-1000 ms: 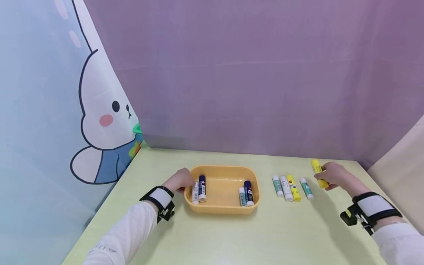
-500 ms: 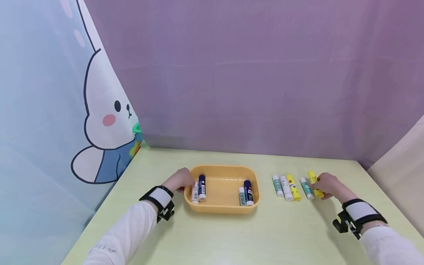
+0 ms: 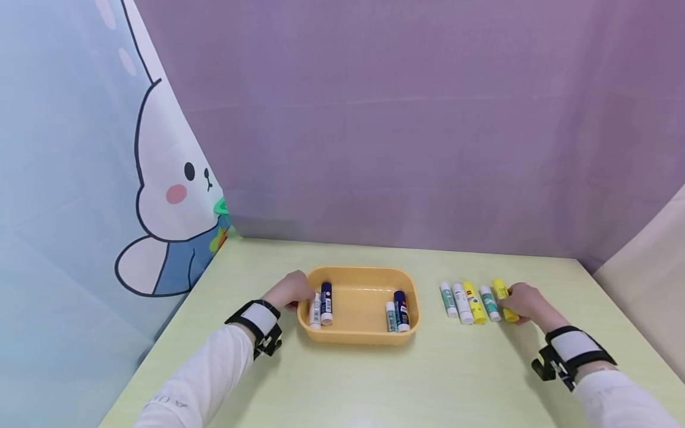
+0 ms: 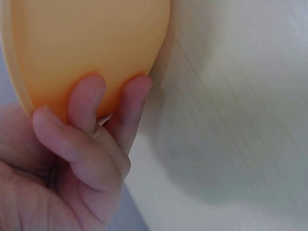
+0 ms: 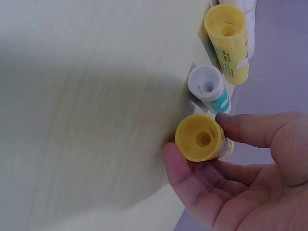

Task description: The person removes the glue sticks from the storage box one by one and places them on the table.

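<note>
the yellow tube (image 3: 500, 288), clamped by fingers of the right hand (image 3: 527, 300), is shifted toward the worktop's (image 3: 385, 386) left edge, tightening the row (image 3: 473, 301); the tray (image 3: 358, 337) is gripped by the left hand (image 3: 289, 289).

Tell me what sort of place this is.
Probably a makeshift recording booth: purple cloth hangs behind the table, a cartoon sheet lines the left side, and wrist cameras are strapped on.

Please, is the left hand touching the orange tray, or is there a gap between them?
Touching. The left wrist view shows it: the left hand has fingertips pressed on the outside of the orange tray.
</note>
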Tool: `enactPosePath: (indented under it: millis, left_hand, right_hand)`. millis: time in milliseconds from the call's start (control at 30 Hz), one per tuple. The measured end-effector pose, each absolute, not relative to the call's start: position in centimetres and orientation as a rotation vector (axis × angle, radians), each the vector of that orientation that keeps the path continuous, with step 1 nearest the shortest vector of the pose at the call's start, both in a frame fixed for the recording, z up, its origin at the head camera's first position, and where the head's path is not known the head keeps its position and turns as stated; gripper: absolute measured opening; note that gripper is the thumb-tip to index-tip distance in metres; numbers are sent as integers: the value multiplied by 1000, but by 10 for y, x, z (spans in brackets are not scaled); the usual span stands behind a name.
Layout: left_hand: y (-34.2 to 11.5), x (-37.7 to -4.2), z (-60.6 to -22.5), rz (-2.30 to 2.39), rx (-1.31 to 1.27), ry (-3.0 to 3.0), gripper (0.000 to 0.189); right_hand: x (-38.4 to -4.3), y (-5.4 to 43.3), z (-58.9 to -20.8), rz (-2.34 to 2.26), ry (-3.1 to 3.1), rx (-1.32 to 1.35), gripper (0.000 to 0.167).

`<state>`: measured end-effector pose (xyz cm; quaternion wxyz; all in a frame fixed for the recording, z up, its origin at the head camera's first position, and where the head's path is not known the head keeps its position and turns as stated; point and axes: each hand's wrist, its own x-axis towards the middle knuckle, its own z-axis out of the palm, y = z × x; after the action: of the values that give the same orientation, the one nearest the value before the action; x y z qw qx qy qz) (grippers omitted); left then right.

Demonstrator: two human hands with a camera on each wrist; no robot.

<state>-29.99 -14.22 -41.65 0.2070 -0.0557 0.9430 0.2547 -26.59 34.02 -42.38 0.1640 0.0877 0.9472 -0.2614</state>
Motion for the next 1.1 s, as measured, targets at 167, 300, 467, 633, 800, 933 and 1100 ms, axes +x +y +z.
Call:
enactPosePath:
  millis: [167,300,467,633,800,933,1100]
  left_hand:
    - [-143,-303,-422,701,-120,2636,15]
    - [-143,-304,-423,698,-117,2636,16]
    - [-143,-303,-421,705,-127,2632,17]
    - [-143,-303,-421,708,-131,2628,18]
    - [-143,-303,-421,711,-120,2631,16]
    - [-143,-303,-421,712,-121,2630,16]
    - [-143,-303,-421,701,-124,2630,16]
  right_hand:
    - [-267,340,-428,-736,2705,254,53]
    - [-268,340,-432,-736,2696,271,53]
    - [-269,339,-436,-748,2703,271,55]
    - [-269,337,-437,-730,2723,246,58]
    - [-268,333,-435,-692,2735,266,57]
    - [-268,331,-434,-682,2734,274,56]
    - [-269,330,-435,-686,2723,289,55]
